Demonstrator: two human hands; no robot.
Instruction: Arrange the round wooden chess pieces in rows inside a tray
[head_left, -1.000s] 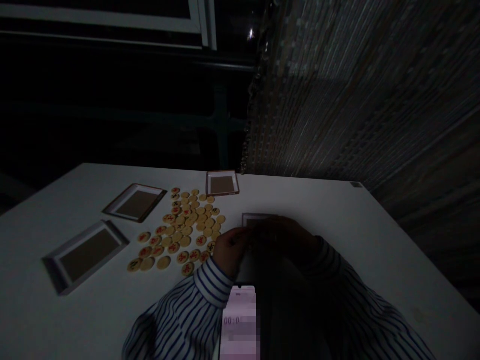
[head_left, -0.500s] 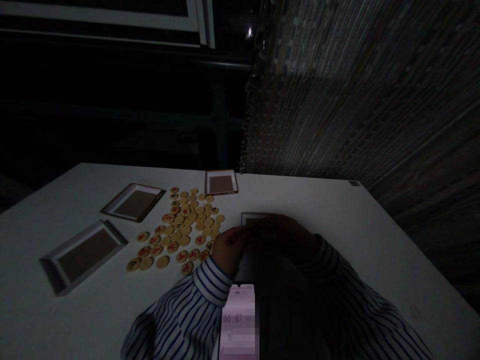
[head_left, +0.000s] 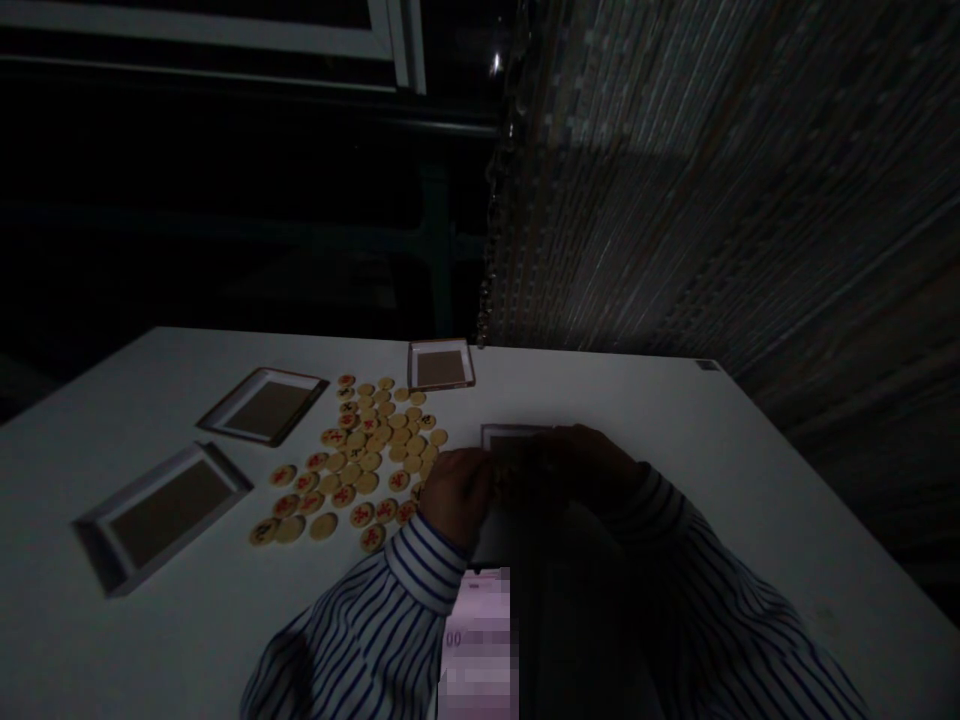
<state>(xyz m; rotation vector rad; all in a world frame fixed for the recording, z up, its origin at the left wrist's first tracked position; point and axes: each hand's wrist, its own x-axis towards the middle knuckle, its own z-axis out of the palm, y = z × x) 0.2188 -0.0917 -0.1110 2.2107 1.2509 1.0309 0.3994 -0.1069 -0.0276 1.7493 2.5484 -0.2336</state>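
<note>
Round tan game pieces [head_left: 367, 461], marked in red or black, are spread on the white table [head_left: 675, 420], beside and beyond the left hand [head_left: 454, 490]. Both it and the right hand [head_left: 592, 460] are held close together, fingers curled, by a shallow pale-rimmed rectangular tray [head_left: 517, 430]; in deep shadow, how far they are opened and whether anything is gripped cannot be told.

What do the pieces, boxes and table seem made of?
Pieces: probably wood or plastic, matte; pale tan discs with coloured characters.
Boxes: likely cardboard, matte; plain brown bases, pale walls.
Table: perhaps laminate, smooth; uniform white top, dimly lit.
</note>
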